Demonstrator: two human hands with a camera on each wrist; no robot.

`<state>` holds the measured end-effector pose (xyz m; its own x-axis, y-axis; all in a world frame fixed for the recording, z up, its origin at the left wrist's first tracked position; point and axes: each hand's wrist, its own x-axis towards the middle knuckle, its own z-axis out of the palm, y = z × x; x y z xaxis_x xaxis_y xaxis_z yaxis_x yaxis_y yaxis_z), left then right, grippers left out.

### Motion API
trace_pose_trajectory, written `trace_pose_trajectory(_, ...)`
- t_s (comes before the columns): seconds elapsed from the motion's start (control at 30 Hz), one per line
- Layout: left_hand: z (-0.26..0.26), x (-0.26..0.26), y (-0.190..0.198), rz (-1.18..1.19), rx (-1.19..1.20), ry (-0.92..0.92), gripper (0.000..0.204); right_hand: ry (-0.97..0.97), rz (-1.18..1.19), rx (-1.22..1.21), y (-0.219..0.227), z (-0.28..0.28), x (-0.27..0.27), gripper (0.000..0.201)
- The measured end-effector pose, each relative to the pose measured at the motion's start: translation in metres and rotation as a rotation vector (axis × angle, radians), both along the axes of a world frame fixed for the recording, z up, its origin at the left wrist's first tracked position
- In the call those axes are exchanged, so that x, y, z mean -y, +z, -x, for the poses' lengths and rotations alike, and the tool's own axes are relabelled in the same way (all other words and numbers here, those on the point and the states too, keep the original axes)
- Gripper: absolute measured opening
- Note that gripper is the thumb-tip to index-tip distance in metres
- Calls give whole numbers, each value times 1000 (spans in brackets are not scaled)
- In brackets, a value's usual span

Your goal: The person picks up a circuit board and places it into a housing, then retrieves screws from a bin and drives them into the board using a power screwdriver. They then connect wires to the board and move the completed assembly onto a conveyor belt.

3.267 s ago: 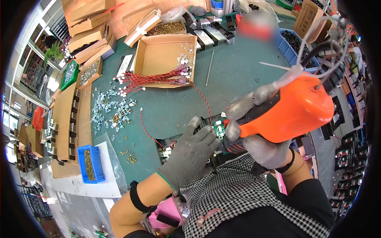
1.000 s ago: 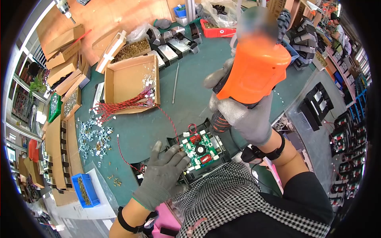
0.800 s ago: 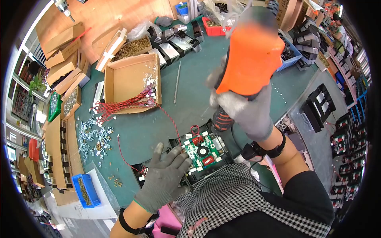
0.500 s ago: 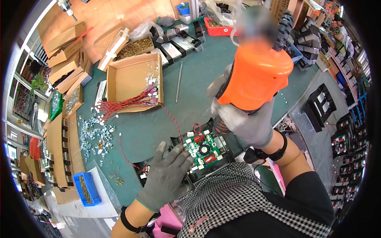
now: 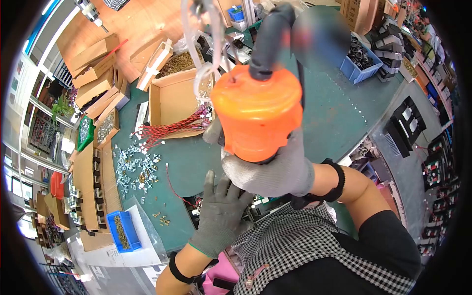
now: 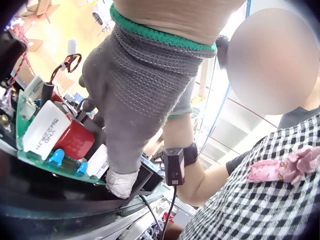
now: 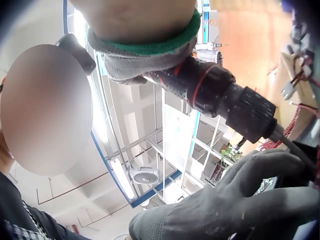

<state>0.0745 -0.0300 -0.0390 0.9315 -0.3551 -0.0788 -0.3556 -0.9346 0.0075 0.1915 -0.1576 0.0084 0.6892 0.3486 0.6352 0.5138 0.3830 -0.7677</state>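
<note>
My gloved right hand (image 5: 268, 169) grips an orange and black electric screwdriver (image 5: 258, 115), held over the circuit board work in front of me. In the right wrist view its black nose (image 7: 250, 112) points down beside the gloved left hand (image 7: 235, 200). The left hand (image 5: 221, 216) lies with fingers extended at the black housing. In the left wrist view, a whitened fingertip (image 6: 122, 182) presses at the edge of the green circuit board (image 6: 22, 117), near a red component (image 6: 77, 140). From the head view, the board is mostly hidden under the right hand and screwdriver.
Red-black wires (image 5: 172, 130) hang over a cardboard tray (image 5: 157, 105). Bluish metal clips (image 5: 135, 169) lie on the green mat, left of the hands. A blue bin (image 5: 123, 231) of small brass-coloured parts stands at left; another blue bin (image 5: 361, 71) sits at back right.
The right hand has brought the screwdriver leftward over the board, covering it. The left hand stays at the housing. Earlier, the screwdriver was over the housing, then held off to its right.
</note>
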Motion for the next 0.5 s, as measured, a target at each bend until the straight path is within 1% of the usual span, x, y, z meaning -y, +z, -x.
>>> trace_pose_trajectory(0.03, 1, -2, 1, -22, -66, 5, 76, -7, 15, 22, -3, -2, -2, 57)
trace_pose_trajectory(0.13, 0, -2, -1, -55, -45, -1, 78, -8, 25, 40, -6, -5, -5, 57)
trace_pose_trajectory(0.27, -2, -3, 1, -94, -122, -4, 83, -33, 96, 46, -3, -1, -5, 53)
trace_pose_trajectory(0.37, -3, -6, 0, -67, -206, 1, 85, -68, 221, 168, -13, 3, -9, 50)
trace_pose_trajectory(0.43, -3, -9, -2, -52, -240, 12, 85, -102, 211, 240, -14, 5, -14, 46)
trace_pose_trajectory(0.5, -5, -7, 0, -74, -274, 14, 86, -97, 209, 218, -11, 4, -16, 46)
